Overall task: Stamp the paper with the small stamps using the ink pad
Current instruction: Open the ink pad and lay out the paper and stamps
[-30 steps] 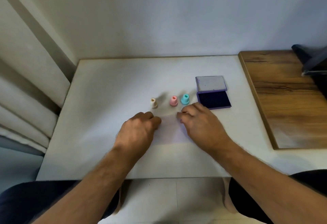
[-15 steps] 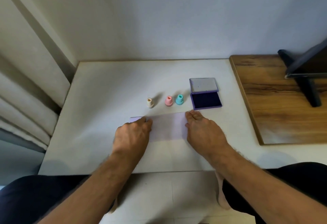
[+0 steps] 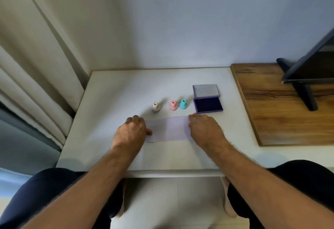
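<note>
A pale lilac strip of paper [image 3: 168, 129] lies flat on the white table [image 3: 117, 91]. My left hand [image 3: 131, 132] presses on its left end with fingers curled and the thumb on the sheet. My right hand [image 3: 205, 129] lies palm down over its right end. Just beyond the paper stand three small stamps in a row: beige [image 3: 156, 107], pink [image 3: 173, 105] and teal [image 3: 183, 104]. To their right sits the open ink pad [image 3: 207, 104], dark purple, with its lid [image 3: 206, 91] folded back. Neither hand touches a stamp.
A wooden surface [image 3: 282, 120] adjoins the table on the right, carrying a dark screen on a black stand [image 3: 305, 94]. Curtains [image 3: 36, 84] hang at the left. The wall runs along the table's far edge. My knees show below the near edge.
My hands have slid apart from the middle of the paper to its two ends, and more of the sheet now shows between them. The stamps and ink pad have stayed put.
</note>
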